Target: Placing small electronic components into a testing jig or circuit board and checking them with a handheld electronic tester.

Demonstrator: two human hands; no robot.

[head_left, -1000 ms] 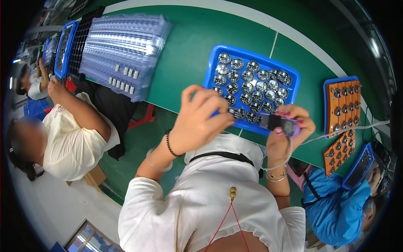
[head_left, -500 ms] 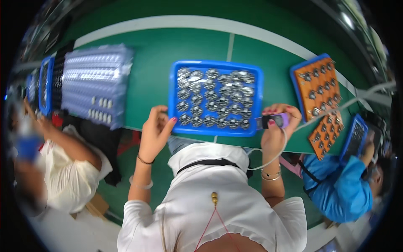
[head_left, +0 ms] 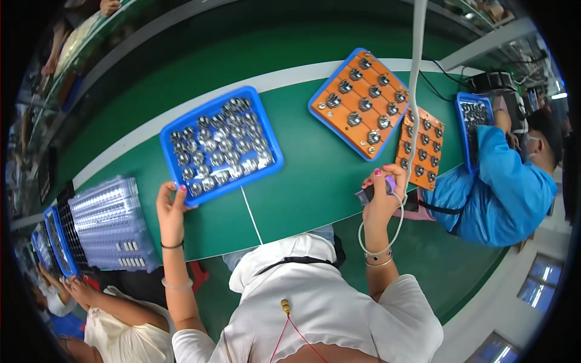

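Note:
A blue tray (head_left: 277,163) holding several rows of shiny round metal parts (head_left: 225,145) sits on the green table, left of the middle. At its near left corner, my left hand (head_left: 171,212) has the thumb and fingers closed at the rim. My right hand (head_left: 380,202) is wrapped around a small purple and black handheld device (head_left: 390,185) with a pale cord (head_left: 400,213) looping down past the wrist. Fingers cover much of the device, so its exact kind is unclear. Just beyond that hand lie orange boards (head_left: 363,114) bearing similar metal parts.
A second blue tray (head_left: 316,97) lies under the larger orange board. At left stand clear plastic blister trays (head_left: 112,224). A co-worker in blue (head_left: 496,193) sits at right beside another blue tray (head_left: 466,136); a person in pale clothing (head_left: 127,330) sits at left. A thick pale cable (head_left: 417,42) hangs across the boards.
My view has turned right. The tray of metal parts has shifted away from the near table edge, with my left hand at its corner. My right hand, still holding the device, is now apart from the tray.

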